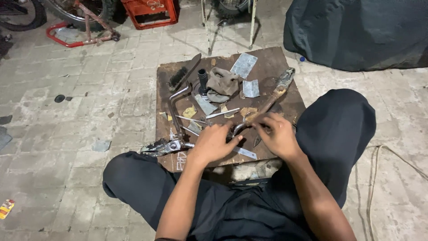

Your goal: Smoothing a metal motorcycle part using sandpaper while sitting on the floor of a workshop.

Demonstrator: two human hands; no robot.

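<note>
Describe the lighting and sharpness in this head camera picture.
Head view: dim, flat light with soft shadows and no glare; the wooden board and brush read fairly sharp; the left hand and right hand are slightly smeared; the top corners fall dark.

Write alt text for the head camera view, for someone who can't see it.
A person sits on a paved floor, left hand and right hand together gripping a small dark metal part over a worn wooden board. The board holds a brush, a rag, sandpaper scraps and a bent metal lever.
</note>
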